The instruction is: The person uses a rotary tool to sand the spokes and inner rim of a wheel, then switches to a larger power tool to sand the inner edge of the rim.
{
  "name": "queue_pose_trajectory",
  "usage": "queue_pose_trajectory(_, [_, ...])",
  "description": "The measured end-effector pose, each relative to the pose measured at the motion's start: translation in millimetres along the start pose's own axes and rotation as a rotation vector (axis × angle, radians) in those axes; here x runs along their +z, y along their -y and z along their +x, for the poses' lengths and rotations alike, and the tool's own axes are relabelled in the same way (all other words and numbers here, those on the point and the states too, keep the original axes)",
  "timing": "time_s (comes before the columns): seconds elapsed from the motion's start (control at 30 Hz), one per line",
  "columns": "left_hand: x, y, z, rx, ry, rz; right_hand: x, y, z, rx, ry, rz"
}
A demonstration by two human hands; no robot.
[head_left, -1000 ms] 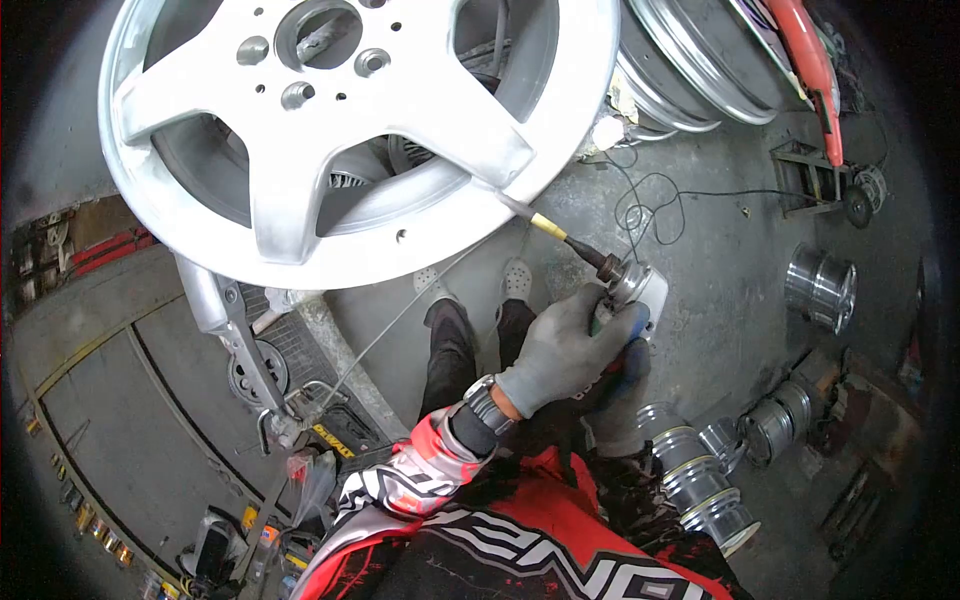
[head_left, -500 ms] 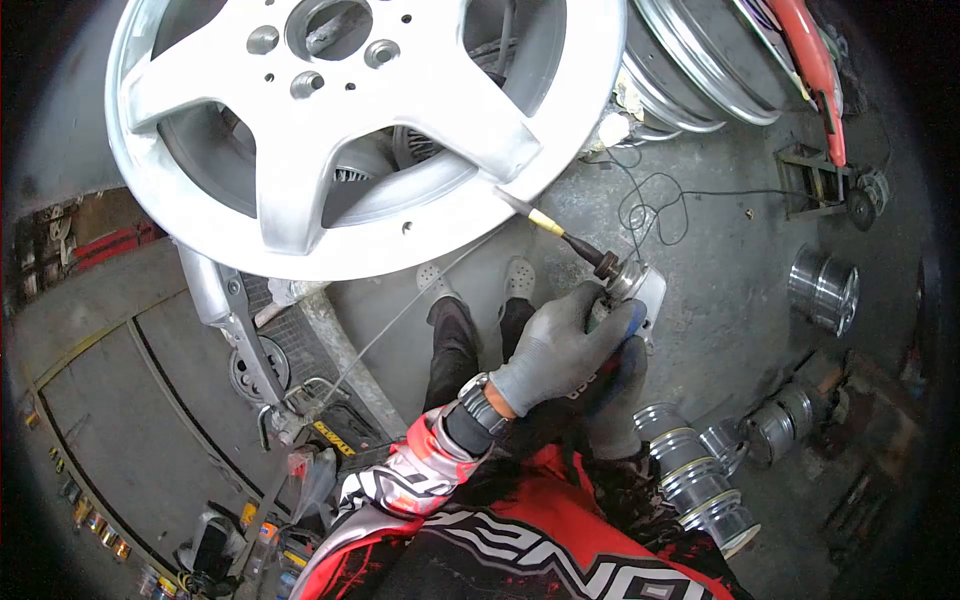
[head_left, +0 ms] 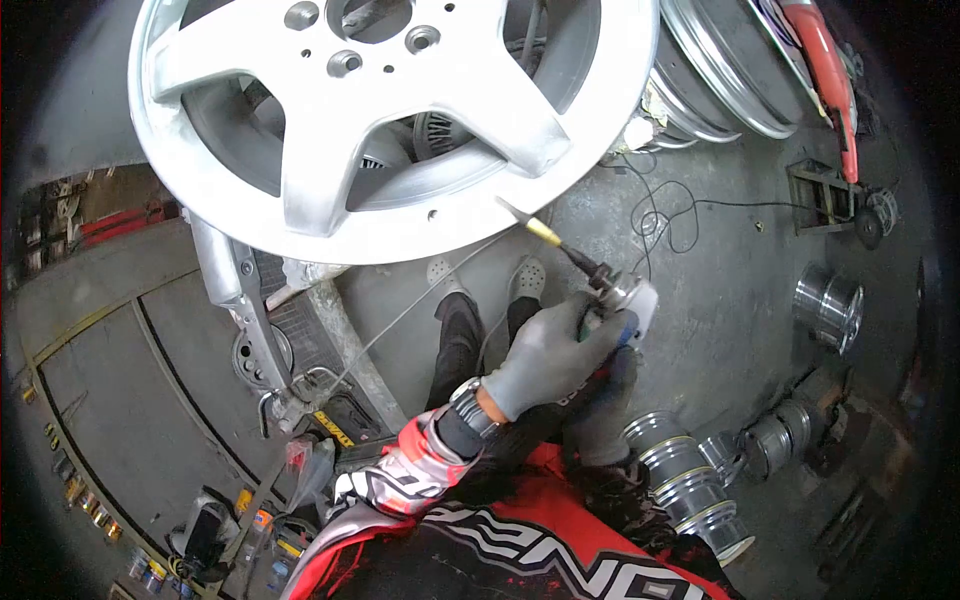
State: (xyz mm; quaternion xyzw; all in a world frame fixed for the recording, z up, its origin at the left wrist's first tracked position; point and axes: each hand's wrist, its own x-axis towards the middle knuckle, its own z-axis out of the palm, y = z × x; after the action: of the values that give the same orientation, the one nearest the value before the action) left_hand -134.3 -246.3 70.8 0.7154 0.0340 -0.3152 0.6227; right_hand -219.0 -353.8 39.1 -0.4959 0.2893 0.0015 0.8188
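A large white five-spoke wheel rim [head_left: 325, 170] fills the upper part of the head view. My left hand [head_left: 560, 350], in a grey glove with a watch at the wrist, is closed around the metal head of a handheld grinder [head_left: 630, 297]. From the grinder a dark shaft with a yellow band [head_left: 543, 232] reaches up left, its thin tip overlapping the rim's lower right edge. My right hand [head_left: 605, 415], also gloved, wraps the tool's body lower down, its fingers partly hidden behind my left hand.
Several shiny rims [head_left: 690, 485] are stacked at lower right, and another rim [head_left: 828, 305] lies on the floor. A black cable [head_left: 655, 220] loops across the floor. Larger rims [head_left: 730, 70] lean at upper right beside a red tool [head_left: 822, 60]. A metal stand arm [head_left: 225, 275] is below the wheel.
The view has shifted, so the wheel sits further right and higher. Against the wheel, the grinder's tip has moved left and down toward the outer edge. Both hands keep their grip.
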Motion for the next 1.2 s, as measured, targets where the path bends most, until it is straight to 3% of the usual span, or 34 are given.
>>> queue_pose_trajectory(0.07, [-0.3,-1.1,2.2,-0.016,0.033,0.016,3.1,4.5,-1.5,-0.068,0.020,-0.034])
queue_pose_trajectory(0.13, [-5.0,-3.2,1.0,-0.082,0.087,0.025,11.7,9.4,-7.9,0.037,-0.044,0.160])
queue_pose_trajectory(0.33, [-24.5,11.7,-28.6,-0.009,-0.022,0.055,10.6,-32.3,-23.2,0.179,0.014,0.234])
queue_pose_trajectory(0.57, [-19.5,10.0,-15.9,-0.060,0.064,0.047,27.7,-4.2,-16.9,0.100,-0.019,0.156])
queue_pose_trajectory(0.63, [-16.0,15.3,-15.0,0.033,0.001,0.007,36.0,2.7,-22.0,0.088,-0.111,0.223])
queue_pose_trajectory(0.77, [-31.6,13.6,-32.3,-0.089,0.055,0.038,27.2,-17.2,-33.0,0.148,-0.105,0.125])
queue_pose_trajectory(1.07, [-30.1,16.5,-30.4,0.001,0.031,0.099,29.9,-21.9,-30.9,0.125,-0.055,0.198])
queue_pose_trajectory(1.13, [-35.5,14.7,-37.7,-0.070,0.011,0.052,29.2,-34.0,-34.1,0.185,-0.109,0.132])
queue_pose_trajectory(1.2, [-38.2,19.0,-45.3,-0.019,-0.055,0.064,33.6,-36.5,-41.7,0.238,-0.082,0.199])
